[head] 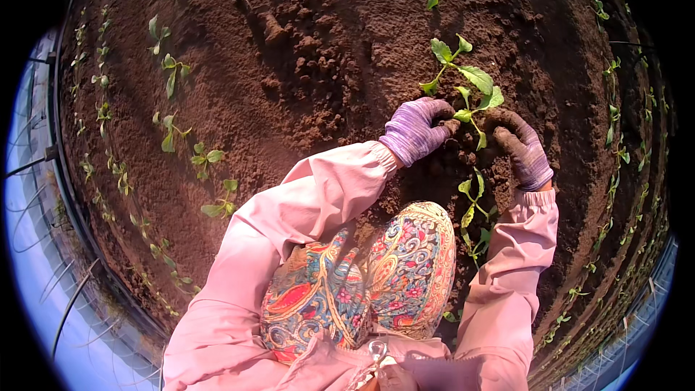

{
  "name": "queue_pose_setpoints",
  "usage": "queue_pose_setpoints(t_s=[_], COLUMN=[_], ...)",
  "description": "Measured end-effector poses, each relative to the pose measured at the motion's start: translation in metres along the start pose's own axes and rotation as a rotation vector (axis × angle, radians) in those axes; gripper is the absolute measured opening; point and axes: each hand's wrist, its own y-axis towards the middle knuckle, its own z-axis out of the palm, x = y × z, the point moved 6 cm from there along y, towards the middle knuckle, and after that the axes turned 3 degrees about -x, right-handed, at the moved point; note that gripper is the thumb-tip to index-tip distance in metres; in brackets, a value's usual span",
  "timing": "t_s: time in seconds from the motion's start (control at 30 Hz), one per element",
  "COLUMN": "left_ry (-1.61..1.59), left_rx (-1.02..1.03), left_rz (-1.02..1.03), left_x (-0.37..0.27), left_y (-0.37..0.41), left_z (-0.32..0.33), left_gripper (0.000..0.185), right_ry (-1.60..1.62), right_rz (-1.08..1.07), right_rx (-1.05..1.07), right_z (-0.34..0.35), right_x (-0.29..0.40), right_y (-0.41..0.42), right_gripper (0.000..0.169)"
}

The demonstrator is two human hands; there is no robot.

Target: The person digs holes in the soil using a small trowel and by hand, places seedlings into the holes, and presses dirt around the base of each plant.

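Observation:
My left hand [421,129], in a purple knitted glove with soil on it, has its fingertips at the left side of a green seedling [472,115] standing in brown soil. Curled on the seedling's other side is my right hand [520,146], gloved alike, its fingers caked with soil. Whether either hand grips the stem or soil cannot be made out. Just beyond them grows a leafy seedling [450,68]. Nearer my body, another seedling [473,201] leans in the same row, beside my right forearm.
My knees [412,271], in patterned cloth, are close to the row. Left of it lie crumbled soil clods [320,70] and a soil-covered object with a thin rod [271,27]. More seedling rows [200,160] run on both sides. Dark pipes [59,152] edge the far left.

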Motion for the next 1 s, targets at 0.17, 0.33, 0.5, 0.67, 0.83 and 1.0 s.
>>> queue_pose_setpoints(t_s=[0.17,0.33,0.5,0.67,0.83,1.0], left_ry=[-0.098,-0.254,-0.270,-0.192,0.310,0.445], left_rx=[-0.073,-0.055,-0.036,0.057,0.068,0.072], left_rz=[0.033,-0.098,-0.126,-0.059,0.110,0.124], left_x=[0.003,0.016,0.016,0.010,-0.001,0.004], left_y=[-0.003,-0.003,-0.002,0.001,0.004,0.010], left_z=[-0.004,-0.002,-0.003,-0.001,0.004,0.016], left_gripper=[0.022,0.021,0.021,0.038,0.046,0.034], right_ry=[-0.945,-1.002,-1.079,-1.066,-1.105,-1.122], right_rz=[-0.159,-0.433,-0.289,-0.261,-0.254,-0.154], right_rx=[-0.325,-0.126,-0.132,-0.106,-0.173,-0.202], right_z=[-0.027,0.014,0.003,0.005,0.011,0.013], right_x=[-0.010,-0.001,-0.011,-0.017,-0.020,-0.021], right_y=[0.027,0.050,0.042,0.025,0.035,0.037], right_gripper=[0.040,0.053,0.054,0.061,0.060,0.050])
